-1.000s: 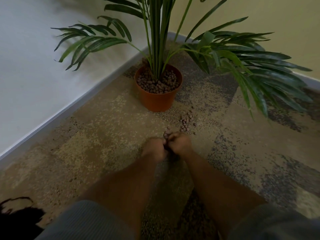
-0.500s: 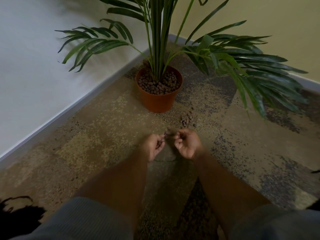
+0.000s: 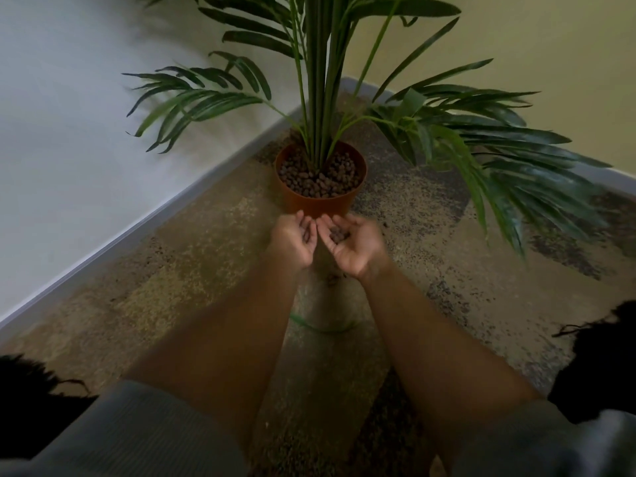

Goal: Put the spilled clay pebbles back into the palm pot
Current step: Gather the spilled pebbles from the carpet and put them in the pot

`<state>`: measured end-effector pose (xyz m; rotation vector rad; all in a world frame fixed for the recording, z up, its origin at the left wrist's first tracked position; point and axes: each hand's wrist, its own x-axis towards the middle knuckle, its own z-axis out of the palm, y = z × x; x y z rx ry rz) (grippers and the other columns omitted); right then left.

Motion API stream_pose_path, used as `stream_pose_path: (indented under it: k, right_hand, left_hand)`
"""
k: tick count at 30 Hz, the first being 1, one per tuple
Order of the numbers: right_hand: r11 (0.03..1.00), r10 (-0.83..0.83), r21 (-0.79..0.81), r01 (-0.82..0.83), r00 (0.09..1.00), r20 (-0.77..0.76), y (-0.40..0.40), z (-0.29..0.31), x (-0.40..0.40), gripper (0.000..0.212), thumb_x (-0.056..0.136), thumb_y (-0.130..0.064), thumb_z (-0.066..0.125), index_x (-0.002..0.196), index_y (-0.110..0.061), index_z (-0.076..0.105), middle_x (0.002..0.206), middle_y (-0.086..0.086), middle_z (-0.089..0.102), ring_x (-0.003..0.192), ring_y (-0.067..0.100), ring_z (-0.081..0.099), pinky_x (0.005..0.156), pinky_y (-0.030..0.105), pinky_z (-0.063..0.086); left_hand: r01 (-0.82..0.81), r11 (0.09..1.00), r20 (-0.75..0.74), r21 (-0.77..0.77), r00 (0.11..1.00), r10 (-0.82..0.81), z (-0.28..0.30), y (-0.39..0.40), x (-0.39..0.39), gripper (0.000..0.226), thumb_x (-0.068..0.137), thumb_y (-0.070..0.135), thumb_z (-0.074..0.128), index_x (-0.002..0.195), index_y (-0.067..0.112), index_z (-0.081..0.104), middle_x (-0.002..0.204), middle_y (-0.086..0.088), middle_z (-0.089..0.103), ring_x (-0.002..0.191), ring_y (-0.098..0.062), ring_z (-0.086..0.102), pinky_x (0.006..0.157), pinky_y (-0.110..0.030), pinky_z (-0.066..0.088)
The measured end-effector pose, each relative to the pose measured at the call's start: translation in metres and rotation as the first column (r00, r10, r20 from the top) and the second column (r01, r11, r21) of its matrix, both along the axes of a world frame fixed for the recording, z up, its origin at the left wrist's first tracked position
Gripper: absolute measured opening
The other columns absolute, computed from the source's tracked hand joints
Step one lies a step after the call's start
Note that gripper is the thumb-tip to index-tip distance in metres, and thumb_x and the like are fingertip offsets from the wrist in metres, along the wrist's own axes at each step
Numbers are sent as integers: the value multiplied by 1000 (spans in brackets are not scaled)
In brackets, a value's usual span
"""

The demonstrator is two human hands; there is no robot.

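Note:
An orange palm pot (image 3: 320, 205) stands on the carpet in the room's corner, filled with brown clay pebbles (image 3: 321, 182) around the green stems. Just in front of the pot, my left hand (image 3: 294, 241) and my right hand (image 3: 356, 247) are raised side by side, palms up and fingers curled into cups. A small heap of pebbles (image 3: 339, 235) lies in the right palm, and a few show in the left palm. A few spilled pebbles (image 3: 332, 278) lie on the carpet under my wrists.
Palm fronds (image 3: 499, 156) hang low over the carpet to the right of the pot, others (image 3: 192, 98) spread left. Grey skirting (image 3: 137, 232) and walls close the corner behind the pot. A thin green loop (image 3: 323, 328) lies on the carpet between my forearms.
My hands scooped pebbles off the carpet, turned palms up and rose toward the pot. The view has moved closer to the pot.

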<state>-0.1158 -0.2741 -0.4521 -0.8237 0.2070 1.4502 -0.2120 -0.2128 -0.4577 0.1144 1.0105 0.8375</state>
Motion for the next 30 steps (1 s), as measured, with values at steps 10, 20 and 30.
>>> stream_pose_path:
  k: [10,20,30]
  right_hand:
    - [991,-124,64,114,976,181,62,67,6,45,104,-14,24,146,-2,37,149,17,41,135,30,43,111,40,36]
    - [990,-141,43,137,983,116,62,58,22,46,102,-4,30,146,8,25,152,23,32,137,39,39,111,45,39]
    - [940,336,-185,-288,881,333,15,-1,24,23,97,-8,44,116,-1,56,97,13,68,74,19,73,65,28,60]
  left_hand:
    - [41,979,61,199,997,-54,64,51,2,36,103,15,21,111,-4,51,97,-16,52,86,-24,54,102,-38,44]
    - [71,985,147,157,985,-94,47,63,-8,49,105,20,23,146,-7,29,147,-24,38,137,-34,39,113,-43,34]
    - [465,872,-279,152,867,-413,-7,13,-9,25,97,38,49,86,21,62,62,11,60,46,0,56,41,-11,37]
